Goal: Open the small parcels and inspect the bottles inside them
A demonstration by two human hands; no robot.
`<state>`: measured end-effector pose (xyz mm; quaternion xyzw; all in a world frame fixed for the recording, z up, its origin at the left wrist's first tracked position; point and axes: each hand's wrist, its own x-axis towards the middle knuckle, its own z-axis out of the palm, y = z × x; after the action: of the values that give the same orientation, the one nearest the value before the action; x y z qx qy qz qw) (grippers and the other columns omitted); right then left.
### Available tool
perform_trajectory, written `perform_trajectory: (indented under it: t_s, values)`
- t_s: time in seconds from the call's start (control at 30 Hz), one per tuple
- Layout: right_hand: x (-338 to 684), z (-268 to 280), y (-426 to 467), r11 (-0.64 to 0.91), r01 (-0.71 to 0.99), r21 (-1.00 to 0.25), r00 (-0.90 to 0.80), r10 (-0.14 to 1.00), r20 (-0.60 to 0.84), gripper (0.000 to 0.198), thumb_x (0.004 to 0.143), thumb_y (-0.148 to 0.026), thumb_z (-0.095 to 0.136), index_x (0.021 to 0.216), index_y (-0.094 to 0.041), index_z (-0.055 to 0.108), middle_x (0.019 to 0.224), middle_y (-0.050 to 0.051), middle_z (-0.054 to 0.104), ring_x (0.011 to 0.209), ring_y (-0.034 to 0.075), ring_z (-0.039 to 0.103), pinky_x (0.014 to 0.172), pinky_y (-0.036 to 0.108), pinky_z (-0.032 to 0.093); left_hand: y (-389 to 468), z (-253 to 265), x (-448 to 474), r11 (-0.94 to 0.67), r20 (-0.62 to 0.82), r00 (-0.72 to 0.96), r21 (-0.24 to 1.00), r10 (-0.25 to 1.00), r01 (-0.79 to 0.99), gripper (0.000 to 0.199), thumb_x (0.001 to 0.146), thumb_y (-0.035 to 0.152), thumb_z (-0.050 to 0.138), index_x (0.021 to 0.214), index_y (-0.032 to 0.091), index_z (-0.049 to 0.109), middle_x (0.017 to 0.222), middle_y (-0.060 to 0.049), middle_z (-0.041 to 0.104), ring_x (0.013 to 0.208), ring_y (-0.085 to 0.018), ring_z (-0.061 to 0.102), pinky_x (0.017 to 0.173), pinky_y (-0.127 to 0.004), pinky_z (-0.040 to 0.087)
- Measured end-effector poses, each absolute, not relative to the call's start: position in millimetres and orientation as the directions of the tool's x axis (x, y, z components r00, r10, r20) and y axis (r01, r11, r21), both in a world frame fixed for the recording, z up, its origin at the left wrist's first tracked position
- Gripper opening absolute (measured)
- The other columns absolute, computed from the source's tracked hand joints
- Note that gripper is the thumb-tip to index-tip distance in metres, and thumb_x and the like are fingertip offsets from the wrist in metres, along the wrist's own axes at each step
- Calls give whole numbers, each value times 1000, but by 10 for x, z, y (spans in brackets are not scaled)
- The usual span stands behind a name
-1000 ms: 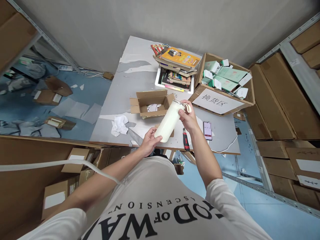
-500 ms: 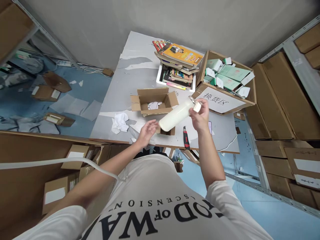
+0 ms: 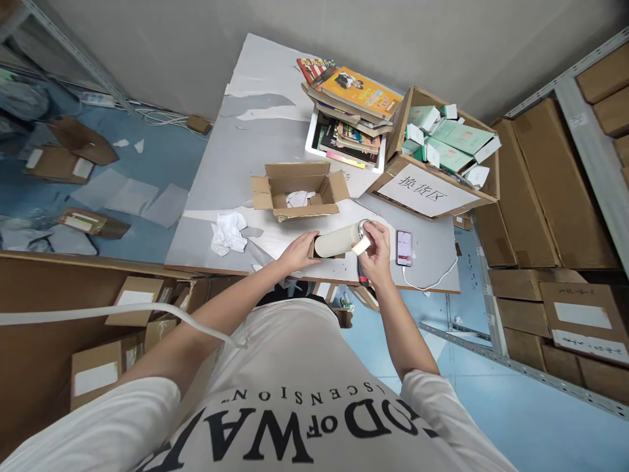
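Observation:
My right hand [image 3: 376, 252] grips a cream-coloured bottle [image 3: 337, 242] at its cap end, where a metal ring and pale cap show. The bottle lies sideways, its base pointing left into a small brown cardboard box [image 3: 316, 249]. My left hand [image 3: 299, 252] holds that box at its left end; the bottle covers much of it. Partly hidden under my right hand is a red and black utility knife [image 3: 362, 278]. Just beyond the bottle stands an open cardboard box [image 3: 307, 211] with crumpled white paper [image 3: 299, 198] inside.
Crumpled paper [image 3: 229, 233] lies left on the table [image 3: 265, 144]. A phone [image 3: 403, 248] with a cable lies right. Behind are stacked books [image 3: 361, 95] above a white tray [image 3: 310, 141], and a labelled carton [image 3: 425, 190] of green boxes [image 3: 455, 145]. Shelved cartons [image 3: 550, 190] flank the right.
My right hand has lowered the bottle, bringing its base into the small box. My left hand has moved right and closed on the box. The view has shifted slightly, and the phone shows fully.

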<state>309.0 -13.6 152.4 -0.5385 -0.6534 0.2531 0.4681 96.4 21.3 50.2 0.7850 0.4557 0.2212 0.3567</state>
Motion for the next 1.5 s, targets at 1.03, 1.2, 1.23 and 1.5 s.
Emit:
perform_trajectory:
  t_s: [1.03, 1.2, 1.23, 1.5]
  values:
    - [2712, 1033, -92, 375, 867, -328, -420, 905, -74, 47, 81, -54, 55, 118, -24, 58, 137, 13, 43, 119, 32, 40, 96, 49, 29, 93, 414, 901, -100, 20, 268, 953, 963, 287, 98, 52, 34, 83, 135, 18, 35, 134, -17, 47, 124, -33, 47, 103, -46, 37]
    - [2820, 814, -262, 33, 784, -620, 38, 994, 101, 69, 81, -52, 55, 139, -19, 37, 147, 20, 29, 127, 31, 40, 101, 51, 33, -80, 392, 944, 111, -118, 70, 990, 991, 90, 103, 43, 38, 88, 132, 20, 39, 133, -17, 47, 121, -30, 49, 99, -47, 41]
    - [2821, 756, -281, -31, 714, -700, 119, 990, 78, 73, 82, -52, 54, 141, -16, 32, 145, 22, 33, 124, 30, 45, 100, 49, 37, -120, 396, 967, 150, -152, 35, 987, 988, 60, 94, 45, 38, 87, 127, 20, 44, 128, -15, 51, 119, -29, 51, 98, -47, 42]
    - [2682, 529, -343, 129, 621, -773, -68, 991, 112, 42, 92, -32, 38, 130, -20, 50, 141, 14, 47, 131, 23, 43, 109, 46, 36, -242, 541, 1066, -76, 62, 64, 963, 996, 257, 40, 79, 40, 62, 116, 23, 62, 119, -11, 57, 114, -25, 52, 100, -43, 41]
